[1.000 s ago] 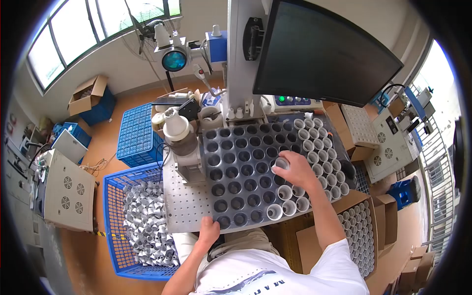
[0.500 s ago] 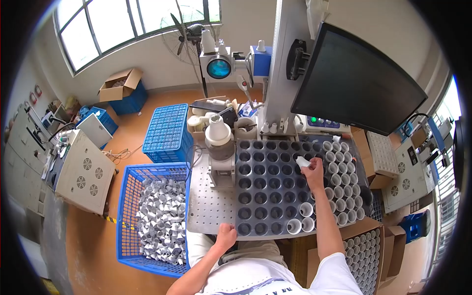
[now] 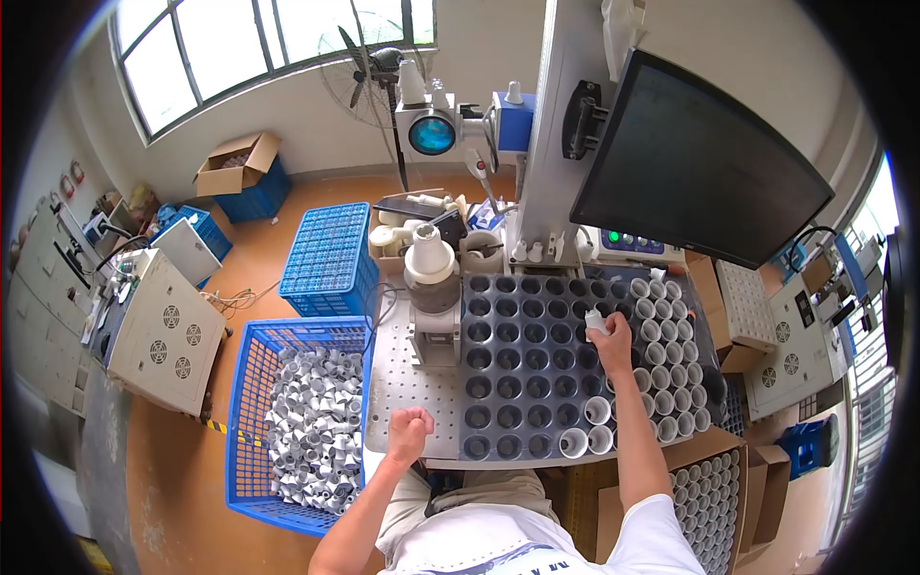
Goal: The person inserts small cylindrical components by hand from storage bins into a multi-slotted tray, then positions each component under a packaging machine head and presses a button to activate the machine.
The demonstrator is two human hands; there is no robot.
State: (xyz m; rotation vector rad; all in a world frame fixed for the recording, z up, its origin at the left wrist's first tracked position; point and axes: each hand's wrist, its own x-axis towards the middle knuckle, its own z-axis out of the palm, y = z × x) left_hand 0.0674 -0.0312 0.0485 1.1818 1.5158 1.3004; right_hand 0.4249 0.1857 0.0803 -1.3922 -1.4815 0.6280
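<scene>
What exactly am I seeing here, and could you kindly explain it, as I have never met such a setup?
No robot here: this is a person working bare-handed, seen from a camera worn on the head, looking forward and down. The right hand holds a small white part over a dark tray with round pockets; white cups stand on its right side. The left hand, fingers curled with nothing visible in it, is at the near edge of a perforated plate. A blue crate of loose white parts stands to the left.
</scene>
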